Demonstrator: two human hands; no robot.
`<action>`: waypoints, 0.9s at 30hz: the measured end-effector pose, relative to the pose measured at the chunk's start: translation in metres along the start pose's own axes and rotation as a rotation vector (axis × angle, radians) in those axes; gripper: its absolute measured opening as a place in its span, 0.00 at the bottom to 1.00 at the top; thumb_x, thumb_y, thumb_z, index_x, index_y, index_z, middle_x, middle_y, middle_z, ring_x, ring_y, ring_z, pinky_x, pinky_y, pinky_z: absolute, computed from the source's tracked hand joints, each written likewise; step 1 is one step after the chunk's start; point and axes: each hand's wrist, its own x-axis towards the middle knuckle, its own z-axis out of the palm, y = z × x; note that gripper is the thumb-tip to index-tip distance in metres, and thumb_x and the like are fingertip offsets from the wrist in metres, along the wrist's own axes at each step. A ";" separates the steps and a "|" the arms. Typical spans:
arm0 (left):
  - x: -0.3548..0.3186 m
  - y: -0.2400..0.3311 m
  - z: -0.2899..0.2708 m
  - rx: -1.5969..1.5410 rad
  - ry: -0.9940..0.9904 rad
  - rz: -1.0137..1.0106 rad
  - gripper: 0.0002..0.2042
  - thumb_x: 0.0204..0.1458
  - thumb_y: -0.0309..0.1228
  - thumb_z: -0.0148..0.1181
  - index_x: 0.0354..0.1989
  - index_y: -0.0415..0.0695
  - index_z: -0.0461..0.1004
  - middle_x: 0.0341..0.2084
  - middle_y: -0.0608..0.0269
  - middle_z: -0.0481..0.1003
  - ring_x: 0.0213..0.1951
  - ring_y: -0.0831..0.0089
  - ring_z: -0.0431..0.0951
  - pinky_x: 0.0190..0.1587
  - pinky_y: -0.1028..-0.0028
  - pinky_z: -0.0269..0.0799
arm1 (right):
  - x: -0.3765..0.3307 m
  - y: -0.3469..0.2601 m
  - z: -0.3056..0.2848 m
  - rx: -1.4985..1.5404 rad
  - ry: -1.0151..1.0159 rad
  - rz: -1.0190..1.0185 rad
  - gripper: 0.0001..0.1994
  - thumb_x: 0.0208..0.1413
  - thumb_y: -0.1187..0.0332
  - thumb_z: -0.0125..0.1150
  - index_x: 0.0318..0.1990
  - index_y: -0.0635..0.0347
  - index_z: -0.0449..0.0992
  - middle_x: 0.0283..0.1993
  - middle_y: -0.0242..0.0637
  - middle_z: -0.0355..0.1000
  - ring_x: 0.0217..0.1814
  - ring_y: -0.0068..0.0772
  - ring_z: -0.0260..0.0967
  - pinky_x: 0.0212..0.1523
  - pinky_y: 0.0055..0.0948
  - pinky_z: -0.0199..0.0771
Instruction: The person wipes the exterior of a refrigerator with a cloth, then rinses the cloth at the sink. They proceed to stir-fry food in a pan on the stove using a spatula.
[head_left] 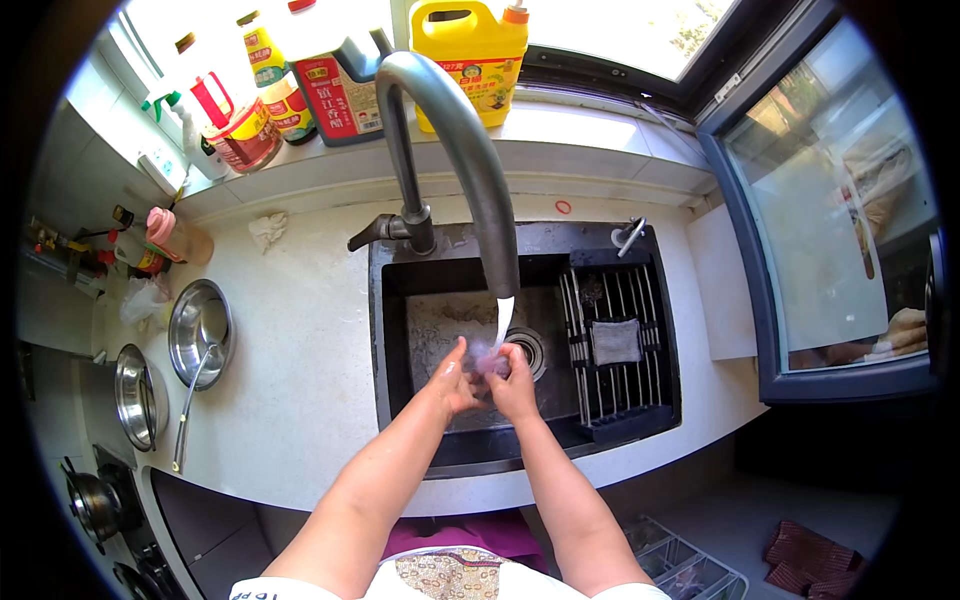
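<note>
Head view: purple item (pixel 488 361) in the stream (pixel 504 320) under the tap (pixel 458 160).
Below the tap's mouth, the item lies between the left hand (pixel 456 384) and right hand (pixel 514 387), against the right's fingertips. The right hand's fingers are curled in and pinch it; the left is loosely cupped beside it, its grip unclear. Water, blur and fingers obscure the item's shape; I cannot tell its kind. Beneath the tap, in the sink (pixel 393 330), the right hand partly hides the drain (pixel 533 350).
</note>
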 end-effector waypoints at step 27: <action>-0.036 -0.005 0.007 0.509 -0.067 0.566 0.30 0.50 0.22 0.59 0.63 0.39 0.55 0.37 0.57 0.75 0.36 0.76 0.75 0.41 0.79 0.69 | 0.003 -0.050 -0.037 -0.339 0.052 0.086 0.08 0.57 0.69 0.56 0.36 0.66 0.75 0.26 0.32 0.74 0.27 0.17 0.69 0.30 0.23 0.69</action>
